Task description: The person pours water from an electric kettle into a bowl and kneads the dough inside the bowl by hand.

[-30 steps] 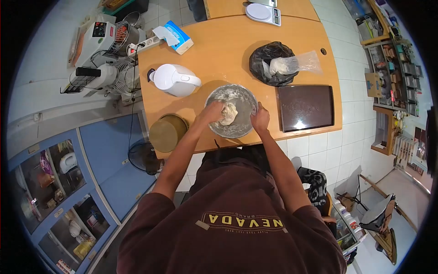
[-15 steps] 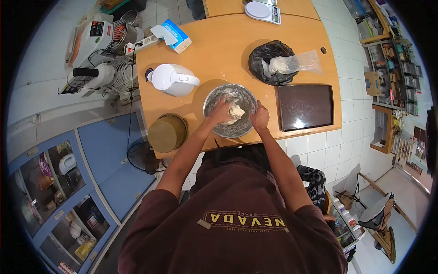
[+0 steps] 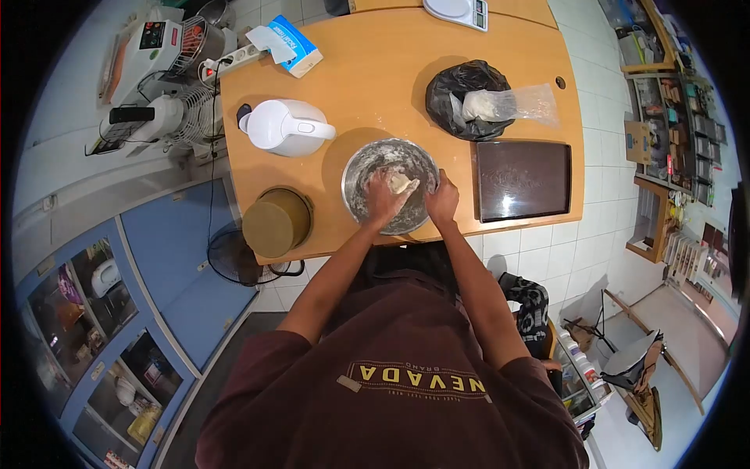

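A metal mixing bowl (image 3: pixel 361 153) stands near the front edge of the table, its inner wall smeared with flour and dough. Down inside it, my left hand (image 3: pixel 383 200) is closed around a pale lump of dough (image 3: pixel 400 184), which its fingers partly cover. My right hand (image 3: pixel 443 198) grips the bowl's right rim, thumb and fingers on either side of the wall. Right of that hand lies a dark rectangular baking tray (image 3: pixel 525 181).
A white electric kettle (image 3: pixel 285 127) and a brownish round container (image 3: pixel 275 223) stand left of the bowl. Behind the tray is a black plastic bag (image 3: pixel 447 94) with a clear bag of white material (image 3: pixel 500 104). Farther back are a tissue box (image 3: pixel 295 51) and a white scale (image 3: pixel 459 9).
My left hand has shifted over the dough and now covers more of it. My right hand stays on the rim. The whole view has moved slightly.
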Demonstrator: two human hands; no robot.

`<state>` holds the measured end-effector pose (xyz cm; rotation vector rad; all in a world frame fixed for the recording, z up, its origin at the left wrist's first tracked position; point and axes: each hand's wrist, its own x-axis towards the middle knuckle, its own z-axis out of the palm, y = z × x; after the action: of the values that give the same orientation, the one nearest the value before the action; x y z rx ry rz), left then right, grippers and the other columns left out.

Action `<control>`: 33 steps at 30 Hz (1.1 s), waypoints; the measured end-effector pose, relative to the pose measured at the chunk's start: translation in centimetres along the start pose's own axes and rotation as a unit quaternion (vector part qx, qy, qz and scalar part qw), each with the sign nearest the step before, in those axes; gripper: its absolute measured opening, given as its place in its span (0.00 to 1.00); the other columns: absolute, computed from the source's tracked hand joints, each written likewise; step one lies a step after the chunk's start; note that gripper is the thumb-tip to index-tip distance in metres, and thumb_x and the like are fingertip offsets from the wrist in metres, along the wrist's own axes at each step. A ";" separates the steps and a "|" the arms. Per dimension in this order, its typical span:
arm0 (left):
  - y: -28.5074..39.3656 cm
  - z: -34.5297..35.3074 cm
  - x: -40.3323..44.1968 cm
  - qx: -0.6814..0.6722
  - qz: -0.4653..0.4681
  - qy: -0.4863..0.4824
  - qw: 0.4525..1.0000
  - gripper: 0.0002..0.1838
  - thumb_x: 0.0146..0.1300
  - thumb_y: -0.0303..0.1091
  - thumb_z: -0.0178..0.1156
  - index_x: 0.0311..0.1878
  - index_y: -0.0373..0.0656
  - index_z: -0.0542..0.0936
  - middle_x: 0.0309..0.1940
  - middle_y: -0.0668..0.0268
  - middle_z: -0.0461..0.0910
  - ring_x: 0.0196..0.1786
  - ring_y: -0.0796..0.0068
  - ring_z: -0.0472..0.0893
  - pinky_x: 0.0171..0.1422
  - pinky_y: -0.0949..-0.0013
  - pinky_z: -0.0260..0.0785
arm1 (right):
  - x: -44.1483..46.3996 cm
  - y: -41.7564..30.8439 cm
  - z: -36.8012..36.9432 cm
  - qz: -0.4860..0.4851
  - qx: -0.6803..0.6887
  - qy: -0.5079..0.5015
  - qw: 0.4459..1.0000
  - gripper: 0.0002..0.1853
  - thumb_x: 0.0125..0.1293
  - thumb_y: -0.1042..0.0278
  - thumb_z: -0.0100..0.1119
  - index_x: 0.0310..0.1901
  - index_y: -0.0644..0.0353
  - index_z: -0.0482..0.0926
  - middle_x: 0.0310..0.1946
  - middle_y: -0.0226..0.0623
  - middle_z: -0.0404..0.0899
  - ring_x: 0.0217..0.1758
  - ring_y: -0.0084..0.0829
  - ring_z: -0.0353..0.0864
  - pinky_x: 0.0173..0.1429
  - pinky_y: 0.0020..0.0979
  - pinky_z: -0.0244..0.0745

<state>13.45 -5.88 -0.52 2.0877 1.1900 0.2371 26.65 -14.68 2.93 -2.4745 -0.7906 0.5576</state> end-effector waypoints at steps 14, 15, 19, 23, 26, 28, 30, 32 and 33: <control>1.5 2.3 2.7 0.126 0.020 0.032 0.991 0.33 0.50 0.53 0.72 0.58 0.48 0.79 0.56 0.56 0.71 0.64 0.51 0.68 0.71 0.44 0.56 | -1.5 1.5 -0.7 -0.007 0.118 -0.023 0.993 0.18 0.50 0.81 0.64 0.45 0.69 0.78 0.33 0.60 0.83 0.41 0.60 0.84 0.46 0.47 0.79; 1.8 2.4 2.9 0.123 0.008 0.053 0.991 0.34 0.50 0.54 0.72 0.59 0.47 0.80 0.57 0.55 0.72 0.63 0.52 0.70 0.71 0.44 0.55 | -1.6 1.6 -0.6 0.000 0.108 -0.029 0.994 0.18 0.49 0.81 0.64 0.45 0.69 0.77 0.33 0.61 0.82 0.40 0.60 0.84 0.45 0.47 0.79; 1.3 4.2 3.5 0.084 -0.080 0.133 0.984 0.37 0.49 0.50 0.72 0.60 0.40 0.78 0.62 0.49 0.73 0.67 0.50 0.69 0.74 0.46 0.53 | -1.3 0.7 -1.0 -0.025 0.083 -0.012 0.996 0.19 0.48 0.81 0.64 0.45 0.69 0.77 0.31 0.62 0.82 0.39 0.61 0.84 0.45 0.48 0.80; -0.7 5.1 3.6 0.010 -0.115 0.125 0.985 0.37 0.50 0.45 0.71 0.63 0.38 0.77 0.66 0.45 0.69 0.71 0.45 0.65 0.76 0.43 0.49 | -0.5 -0.6 -1.0 0.007 0.099 0.009 0.995 0.20 0.47 0.80 0.64 0.45 0.68 0.77 0.32 0.61 0.83 0.40 0.61 0.84 0.47 0.48 0.80; -1.7 5.1 3.6 -0.067 -0.106 0.138 0.982 0.36 0.54 0.41 0.70 0.65 0.37 0.74 0.69 0.43 0.66 0.72 0.43 0.63 0.77 0.40 0.47 | 0.0 -0.8 -0.4 0.012 0.122 0.030 0.992 0.20 0.47 0.80 0.64 0.45 0.68 0.77 0.33 0.61 0.83 0.40 0.60 0.85 0.48 0.49 0.80; -2.1 5.3 3.3 -0.105 -0.111 0.148 0.977 0.35 0.58 0.39 0.69 0.67 0.36 0.73 0.70 0.43 0.63 0.72 0.42 0.63 0.76 0.38 0.48 | 0.2 -0.9 -0.3 0.005 0.109 0.041 0.993 0.20 0.48 0.79 0.65 0.46 0.67 0.77 0.34 0.61 0.84 0.41 0.60 0.85 0.48 0.49 0.80; -1.8 4.2 3.0 -0.108 -0.102 0.113 0.983 0.35 0.59 0.40 0.69 0.69 0.37 0.70 0.70 0.44 0.64 0.73 0.42 0.62 0.75 0.37 0.49 | 0.4 -0.8 -0.1 -0.008 0.115 0.045 0.992 0.20 0.48 0.79 0.62 0.47 0.68 0.77 0.34 0.61 0.83 0.40 0.61 0.85 0.47 0.48 0.80; -0.9 1.7 2.6 -0.096 -0.097 0.063 0.989 0.37 0.60 0.41 0.69 0.70 0.38 0.69 0.69 0.44 0.64 0.73 0.43 0.62 0.75 0.36 0.50 | 0.4 -0.9 0.0 -0.011 0.114 0.047 0.992 0.20 0.48 0.78 0.61 0.47 0.68 0.77 0.34 0.61 0.83 0.40 0.61 0.84 0.47 0.48 0.80; -0.4 0.5 2.4 -0.084 -0.097 0.032 0.991 0.38 0.59 0.42 0.70 0.71 0.38 0.68 0.68 0.44 0.65 0.73 0.43 0.62 0.74 0.35 0.51 | 0.4 -1.0 -0.1 -0.008 0.109 0.047 0.993 0.20 0.49 0.78 0.61 0.47 0.68 0.77 0.34 0.61 0.83 0.40 0.61 0.84 0.47 0.48 0.80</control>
<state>14.74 -4.07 -1.53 1.8172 1.3539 0.3043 26.56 -13.73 3.49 -2.2752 -0.6745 0.4906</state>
